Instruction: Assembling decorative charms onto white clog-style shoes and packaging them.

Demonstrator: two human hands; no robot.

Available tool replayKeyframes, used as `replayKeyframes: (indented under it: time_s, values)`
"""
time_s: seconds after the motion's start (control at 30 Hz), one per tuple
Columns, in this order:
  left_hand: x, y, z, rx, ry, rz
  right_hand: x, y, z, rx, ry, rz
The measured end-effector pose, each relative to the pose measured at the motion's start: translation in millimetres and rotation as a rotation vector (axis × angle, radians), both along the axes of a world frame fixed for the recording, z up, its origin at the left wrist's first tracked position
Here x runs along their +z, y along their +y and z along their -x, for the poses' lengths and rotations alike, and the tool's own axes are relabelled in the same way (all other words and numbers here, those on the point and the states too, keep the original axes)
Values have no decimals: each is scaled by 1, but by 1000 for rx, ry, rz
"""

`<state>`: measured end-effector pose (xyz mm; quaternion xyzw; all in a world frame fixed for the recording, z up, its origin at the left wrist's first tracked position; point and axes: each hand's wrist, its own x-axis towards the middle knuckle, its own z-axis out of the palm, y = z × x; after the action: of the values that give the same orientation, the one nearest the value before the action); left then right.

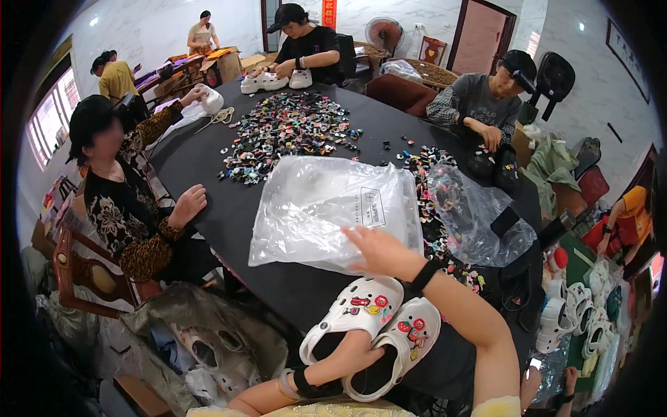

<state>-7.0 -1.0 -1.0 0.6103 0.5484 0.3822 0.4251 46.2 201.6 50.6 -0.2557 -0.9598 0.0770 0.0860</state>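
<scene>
A pair of white clogs (332, 319) with colourful charms on their toes stands side by side at the near table edge. My left hand (353, 353) grips them where their inner sides meet, its fingers partly hidden inside the left clog. Beyond the toes, my right hand (383, 253) is open over a see-through plastic bag (306, 208), fingers stretched out. Whether it presses on the bag or hovers just above cannot be told. The bag lies flat on the dark table (229, 229), with a printed black box on it.
Piles of small charms (292, 128) cover the far middle and right of the table. A crumpled plastic bag (479, 215) lies right, with a dark phone-like object (504, 221) on it. Co-workers sit left, far and right; white clogs (556, 323) fill a green table at right.
</scene>
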Motion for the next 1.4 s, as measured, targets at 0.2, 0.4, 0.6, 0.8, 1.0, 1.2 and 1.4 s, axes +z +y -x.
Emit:
replayKeyframes:
  time_s: [0.2,0.4,0.6,0.8,1.0,1.2,1.4]
  values:
    - [7,6,-4,-69,71,73,-53,26,3,14,-335,-50]
    - [10,2,0,-24,40,65,-71,40,4,92,-312,-49]
    - [17,7,2,-101,151,258,-65,60,0,112,-381,-120]
    - [13,6,2,-97,126,186,-63,42,-7,72,-443,-83]
    - [5,6,0,-68,108,42,-78,37,2,-3,-482,-209]
    - [24,10,5,-114,132,206,-75,40,-9,44,-464,-194]
    - [17,7,0,-95,130,142,-107,44,-30,76,-286,-488]
